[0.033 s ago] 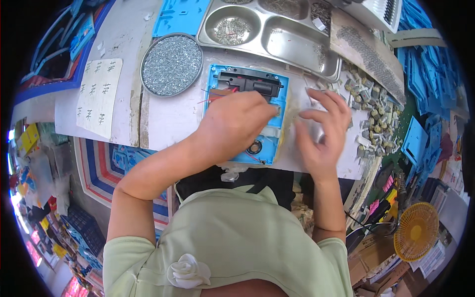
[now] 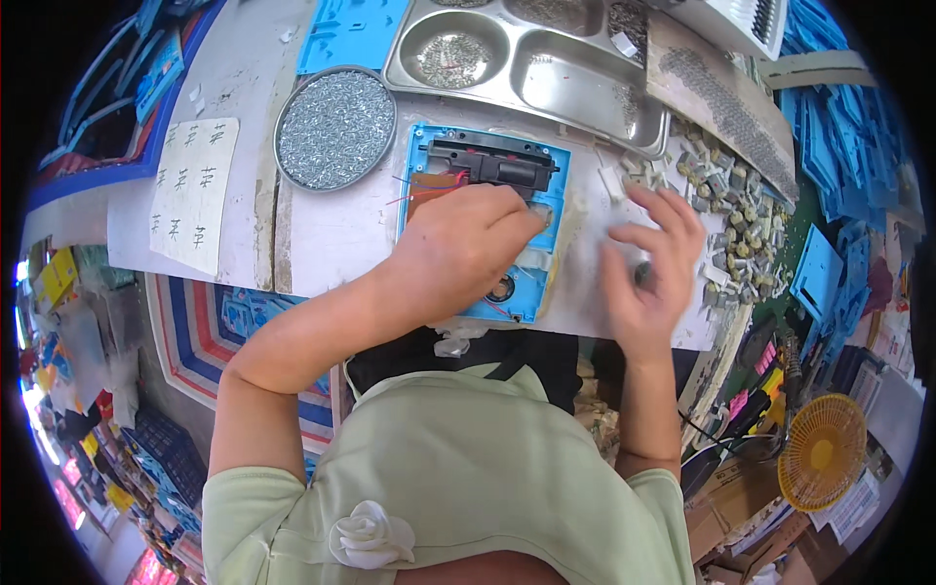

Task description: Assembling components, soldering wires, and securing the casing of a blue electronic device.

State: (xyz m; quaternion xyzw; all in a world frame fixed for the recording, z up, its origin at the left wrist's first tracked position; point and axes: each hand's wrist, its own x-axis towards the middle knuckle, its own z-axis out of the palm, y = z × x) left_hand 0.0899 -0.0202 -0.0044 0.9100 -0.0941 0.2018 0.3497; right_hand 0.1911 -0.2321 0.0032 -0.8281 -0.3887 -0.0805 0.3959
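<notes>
A blue plastic casing (image 2: 561,185) lies open on the table in front of me. Inside it sit a black mechanism (image 2: 517,174), a brown circuit board (image 2: 429,183) with red and blue wires, and a small round speaker (image 2: 501,290). Across the casing's middle reaches my left hand (image 2: 463,239), thumb and fingers pinched at its right side; what they pinch is hidden. My right hand (image 2: 648,268), slightly blurred, hovers right of the casing with fingers curved and apart. A small dark grey thing shows by its palm; whether it is held is unclear. Small white pieces (image 2: 612,183) lie near its fingertips.
A round dish of small silver screws (image 2: 336,127) stands at the left. Behind the casing is a steel compartment tray (image 2: 575,83) with small metal parts. Several small motors (image 2: 746,210) are heaped at right. A handwritten sheet (image 2: 195,195) lies far left.
My right hand has moved a little to the right, away from the casing, uncovering white pieces. My left hand stays almost in place over the casing.
</notes>
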